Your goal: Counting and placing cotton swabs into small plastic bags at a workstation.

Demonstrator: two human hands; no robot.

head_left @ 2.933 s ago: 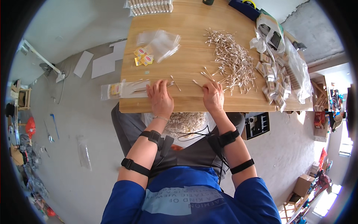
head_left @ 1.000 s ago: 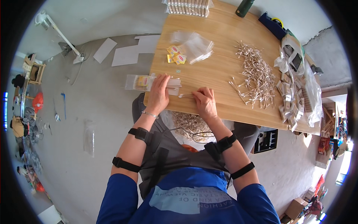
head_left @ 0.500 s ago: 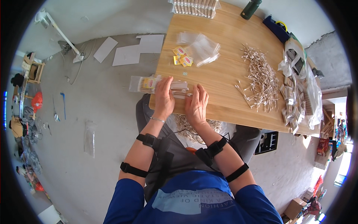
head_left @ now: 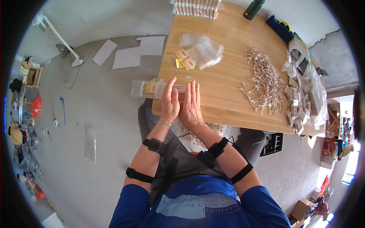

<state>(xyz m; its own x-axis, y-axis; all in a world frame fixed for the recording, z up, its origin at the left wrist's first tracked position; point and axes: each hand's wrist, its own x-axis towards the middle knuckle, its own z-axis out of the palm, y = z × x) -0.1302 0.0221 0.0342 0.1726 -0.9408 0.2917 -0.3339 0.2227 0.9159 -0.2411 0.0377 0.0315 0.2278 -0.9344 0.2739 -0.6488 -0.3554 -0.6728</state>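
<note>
Both forearms rise from the lower edge, each banded with black straps, and meet at the near edge of the wooden table [head_left: 228,102]. The left hand [head_left: 170,102] and the right hand [head_left: 191,104] stand side by side, palms turned toward each other, fingers straight and pressed flat together, with a bundle of thin wooden sticks [head_left: 181,94] caught between them (only the stick ends show in the gap above the fingertips). A thin metal bangle sits on the left wrist.

Just left of the left hand, overhanging the table's near-left corner, lies a clear plastic packet [head_left: 148,89], long and flat, already filled with pale sticks and a small yellow-and-red label.

Further in, toward the middle of the left edge, a few small yellow-and-red paper labels [head_left: 184,60] lie beside a loose stack of empty, glossy clear bags [head_left: 203,49].

To the right, well apart from the hands, a scattered heap of loose sticks [head_left: 264,81] runs across the tabletop, light-coloured and thin. Beyond it, along the right edge, filled packets sit piled in crinkled clear plastic [head_left: 304,95].

At the far edge stands a row of packed bundles [head_left: 195,7] and a dark green bottle [head_left: 253,9].
</note>
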